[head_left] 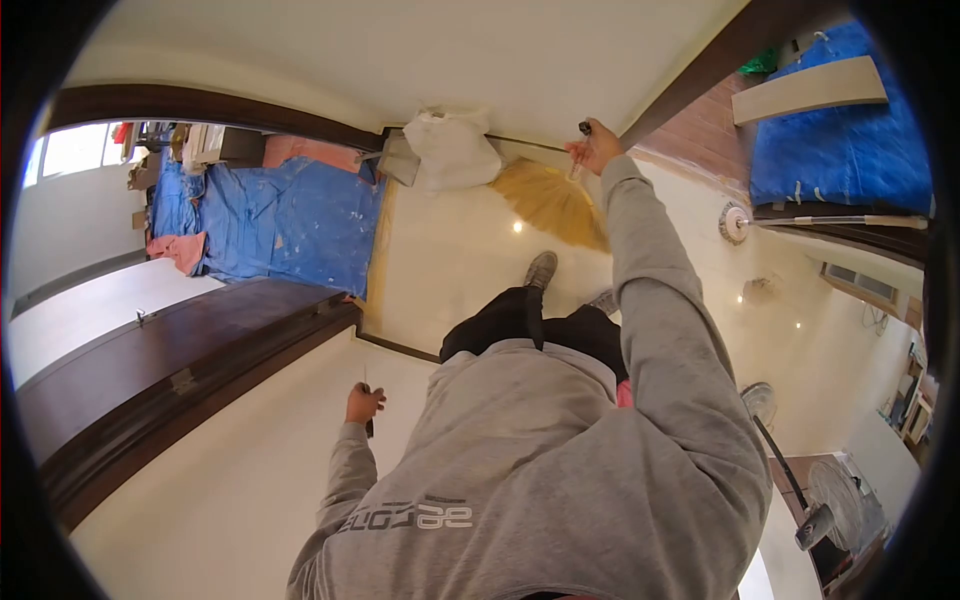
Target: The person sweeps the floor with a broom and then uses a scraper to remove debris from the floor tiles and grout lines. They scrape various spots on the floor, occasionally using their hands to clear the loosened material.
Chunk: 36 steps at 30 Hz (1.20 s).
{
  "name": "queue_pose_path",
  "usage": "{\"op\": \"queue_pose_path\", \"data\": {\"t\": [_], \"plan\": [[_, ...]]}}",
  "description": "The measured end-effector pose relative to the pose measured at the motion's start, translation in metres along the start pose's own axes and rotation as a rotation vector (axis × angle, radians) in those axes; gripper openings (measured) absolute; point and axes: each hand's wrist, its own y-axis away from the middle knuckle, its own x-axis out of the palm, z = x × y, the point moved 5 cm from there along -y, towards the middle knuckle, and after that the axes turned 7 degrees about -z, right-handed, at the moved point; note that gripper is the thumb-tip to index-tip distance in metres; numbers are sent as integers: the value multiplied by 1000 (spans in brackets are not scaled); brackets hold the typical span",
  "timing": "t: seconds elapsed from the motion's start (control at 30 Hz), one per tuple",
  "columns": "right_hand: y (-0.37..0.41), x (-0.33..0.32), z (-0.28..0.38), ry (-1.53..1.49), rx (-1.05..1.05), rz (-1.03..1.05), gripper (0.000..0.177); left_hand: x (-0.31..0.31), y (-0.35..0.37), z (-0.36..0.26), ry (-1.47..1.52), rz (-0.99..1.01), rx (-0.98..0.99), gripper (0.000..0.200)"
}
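Note:
My right hand [597,150] is raised at the upper middle, fingers closed around the handle of a broom. The broom [550,200] has a wide fan of yellow bristles spread over the pale glossy floor; its dark handle end sticks out above my fist. Lower down at the left, my left hand [365,403] is closed on a slim tool [370,427] with a dark handle and a thin pointed end. I cannot tell the tool's exact kind. A white plastic bag [450,148] lies beside the bristles, against the wall.
Blue tarp [290,215] covers the floor through the left doorway, near a dark wooden door [180,350]. A round mop [735,223] lies at the right, its pole pointing right. An electric fan [840,505] stands lower right. My shoe [541,269] is near the bristles.

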Motion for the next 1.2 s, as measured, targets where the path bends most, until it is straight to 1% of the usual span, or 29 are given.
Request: {"op": "queue_pose_path", "data": {"t": [0.03,0.07,0.1,0.17,0.2,0.27,0.3,0.33,0.37,0.4,0.47,0.5,0.57,0.63,0.67,0.7,0.73,0.77,0.8,0.83,0.87,0.9,0.97,1.0,1.07,1.1,1.17,1.2], "plan": [[0,6,9,54,-30,11,32,1,-3,14,-45,17,-38,29],[-4,9,17,90,-49,-5,30,4,-2,21,-82,60,-83,32],[-4,11,27,86,-48,-3,30,5,0,21,-114,83,-82,34],[-5,14,46,215,-115,36,29,6,0,10,-214,101,-39,31],[-8,15,50,206,-104,30,29,6,1,0,-228,102,-44,31],[-12,17,60,225,-160,51,33,4,-9,-35,-258,85,63,29],[-6,17,62,217,-151,37,33,4,-16,-53,-204,76,126,28],[0,20,65,225,-197,65,38,5,-23,-71,-148,68,186,30],[8,26,67,235,-242,96,43,5,-24,-95,-155,68,211,32],[18,30,66,231,-230,86,43,5,-22,-123,-165,53,247,30],[41,35,70,212,-418,32,40,7,-27,-161,-111,28,405,25],[48,33,61,206,-414,15,40,11,-31,-173,-123,41,409,25],[68,22,39,118,-412,135,45,17,-37,-200,-108,40,491,23],[59,-21,-13,132,-250,187,46,33,-41,-217,-119,91,526,25],[74,-52,-45,283,-334,172,48,45,-41,-228,-186,124,504,25],[95,-82,-78,313,-329,-6,53,55,-39,-239,-255,154,480,24],[108,-123,-113,353,-315,-81,52,65,-31,-258,-345,177,530,29],[110,-171,-157,414,-276,-164,48,76,-26,-273,-369,193,546,29],[120,-224,-199,470,-233,-210,49,90,-22,-290,-382,224,592,31],[126,-286,-247,358,-186,-266,45,103,-15,-308,-396,254,636,35],[166,-320,-268,204,-102,-380,41,116,-3,-330,-468,275,631,40],[202,-354,-290,107,-23,-569,39,130,-3,-351,-493,289,648,40],[268,-406,-317,-33,39,-750,41,166,2,-392,-573,367,784,43],[290,-423,-324,-73,44,-781,41,184,9,-413,-607,394,809,43],[335,-454,-338,-266,-15,-952,37,221,32,-458,-649,452,847,47],[348,-460,-345,-318,-22,-986,37,239,53,-473,-685,479,889,47],[357,-463,-341,-314,-145,-955,42,283,97,-502,-561,576,847,51],[359,-452,-331,-304,-180,-930,38,307,117,-508,-573,631,854,56]]}}
